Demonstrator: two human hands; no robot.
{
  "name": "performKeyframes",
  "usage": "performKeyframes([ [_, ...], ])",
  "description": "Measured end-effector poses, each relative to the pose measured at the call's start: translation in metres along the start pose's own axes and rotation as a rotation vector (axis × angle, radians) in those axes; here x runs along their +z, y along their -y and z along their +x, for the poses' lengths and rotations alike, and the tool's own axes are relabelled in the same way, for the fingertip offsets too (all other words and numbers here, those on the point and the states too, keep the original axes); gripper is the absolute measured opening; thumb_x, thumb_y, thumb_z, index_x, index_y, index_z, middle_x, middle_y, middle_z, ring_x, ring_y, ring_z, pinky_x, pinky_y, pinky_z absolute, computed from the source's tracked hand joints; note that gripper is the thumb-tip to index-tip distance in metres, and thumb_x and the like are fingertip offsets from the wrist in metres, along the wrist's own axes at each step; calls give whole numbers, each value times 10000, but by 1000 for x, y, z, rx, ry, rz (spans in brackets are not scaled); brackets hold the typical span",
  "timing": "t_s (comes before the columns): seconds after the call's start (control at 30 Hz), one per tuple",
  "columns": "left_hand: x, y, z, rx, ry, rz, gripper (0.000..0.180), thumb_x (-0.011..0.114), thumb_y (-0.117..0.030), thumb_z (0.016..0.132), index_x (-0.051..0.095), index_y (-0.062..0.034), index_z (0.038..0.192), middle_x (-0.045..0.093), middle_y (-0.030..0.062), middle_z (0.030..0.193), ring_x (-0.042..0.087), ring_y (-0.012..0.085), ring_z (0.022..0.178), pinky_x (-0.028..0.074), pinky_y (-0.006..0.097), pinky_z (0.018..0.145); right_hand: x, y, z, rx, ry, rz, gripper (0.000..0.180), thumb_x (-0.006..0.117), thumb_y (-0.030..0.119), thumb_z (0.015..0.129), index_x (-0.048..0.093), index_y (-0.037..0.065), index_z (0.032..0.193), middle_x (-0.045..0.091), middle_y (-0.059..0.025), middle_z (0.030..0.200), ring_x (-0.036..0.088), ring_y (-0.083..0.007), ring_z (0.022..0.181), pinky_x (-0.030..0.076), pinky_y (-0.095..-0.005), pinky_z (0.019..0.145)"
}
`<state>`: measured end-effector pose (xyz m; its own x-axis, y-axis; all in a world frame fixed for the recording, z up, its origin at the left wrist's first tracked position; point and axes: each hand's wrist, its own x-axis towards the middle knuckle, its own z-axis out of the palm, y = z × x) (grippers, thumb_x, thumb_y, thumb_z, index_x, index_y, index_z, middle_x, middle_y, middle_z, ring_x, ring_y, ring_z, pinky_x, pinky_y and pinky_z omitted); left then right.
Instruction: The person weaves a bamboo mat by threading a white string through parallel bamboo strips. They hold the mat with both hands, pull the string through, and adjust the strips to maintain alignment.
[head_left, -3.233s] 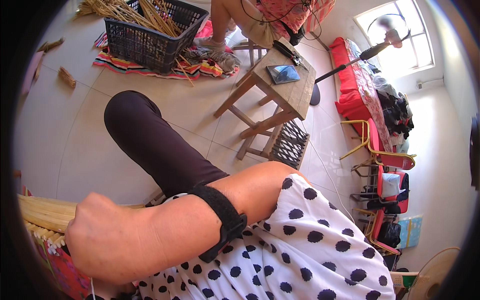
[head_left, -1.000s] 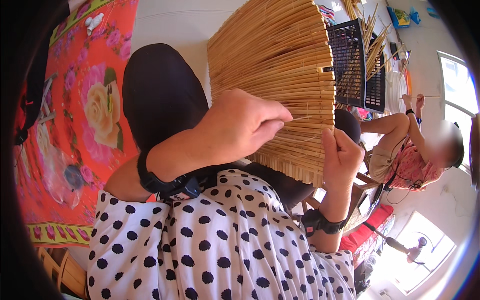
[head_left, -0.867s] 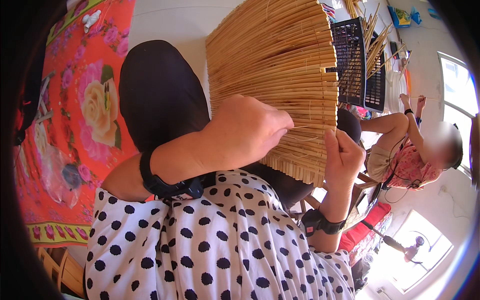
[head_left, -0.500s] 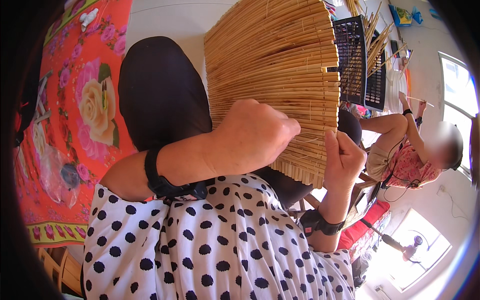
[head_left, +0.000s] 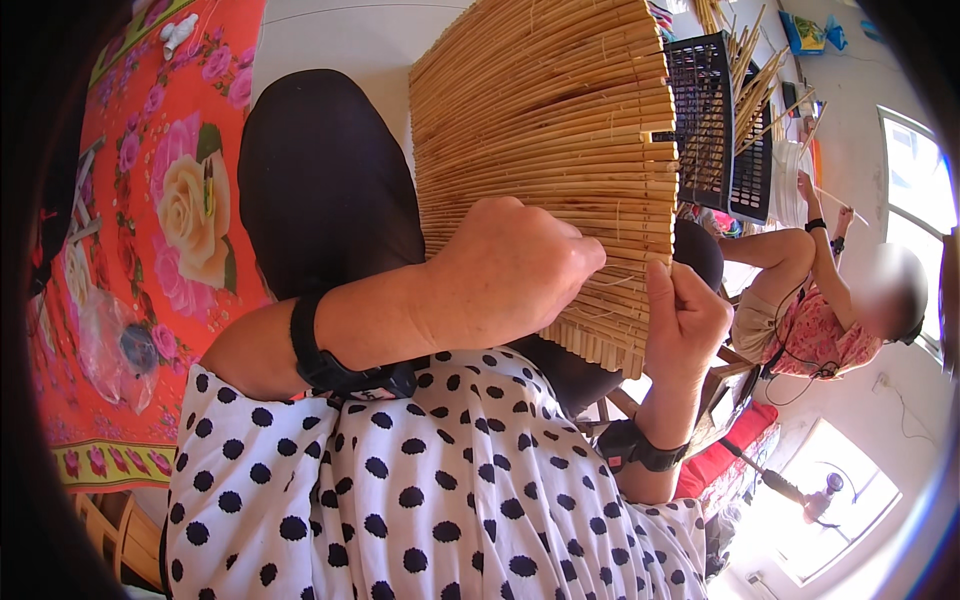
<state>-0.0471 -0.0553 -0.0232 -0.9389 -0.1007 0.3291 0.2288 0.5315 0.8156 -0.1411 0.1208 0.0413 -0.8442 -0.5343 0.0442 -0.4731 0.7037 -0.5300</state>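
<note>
A mat of thin straw-coloured reed sticks [head_left: 545, 120] lies across my lap, its sticks bound side by side with thin thread. Over its near part, my left hand [head_left: 515, 265] is closed, knuckles up; whatever its fingertips hold is hidden. A pale thread [head_left: 622, 279] shows on the sticks between my two hands. At the mat's right edge my right hand [head_left: 685, 310] pinches the stick ends between thumb and fingers. Each of my wrists carries a black band.
To the left is a red flowered cloth [head_left: 120, 240] with a clear plastic bag [head_left: 115, 350] on it. Beyond the mat's right edge stands a black plastic crate [head_left: 700, 110] beside loose sticks [head_left: 755, 90]. A person [head_left: 820, 310] sits at the right, holding a thin stick.
Both hands keep nearly the same place and grip. The mat has shifted very slightly. The other person's hands have moved a little.
</note>
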Motion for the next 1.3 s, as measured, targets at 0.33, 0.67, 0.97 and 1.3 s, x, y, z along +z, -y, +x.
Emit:
performKeyframes([
  [0.33,-1,-1,-2,20,-15,-29,60,637,-98,776,624,-59,732,635,92,647,664,288,621,530,395,566,1,0,-1,-16,-4,-2,312,683,113,911,514,-2,675,336,-24,538,278,-74,532,259,-277,449],
  [0.67,-9,-4,-3,91,1,45,114,669,-59,760,684,-33,869,610,76,661,630,273,584,513,369,507,3,2,-2,-63,-9,-14,296,681,84,897,517,-4,667,351,-53,522,277,-104,501,269,-291,441],
  [0.97,-16,-20,1,94,52,194,111,642,-58,717,625,-44,826,552,71,628,615,275,573,498,378,498,2,17,-4,-116,17,-23,277,681,91,900,536,3,681,386,-98,529,287,-176,479,296,-317,441],
  [1.3,-26,-27,-2,45,116,228,137,653,-33,758,654,-35,895,605,78,679,637,287,611,501,383,507,3,21,-3,-130,36,-7,265,672,117,908,559,-4,701,416,-125,535,326,-220,469,330,-320,450],
])
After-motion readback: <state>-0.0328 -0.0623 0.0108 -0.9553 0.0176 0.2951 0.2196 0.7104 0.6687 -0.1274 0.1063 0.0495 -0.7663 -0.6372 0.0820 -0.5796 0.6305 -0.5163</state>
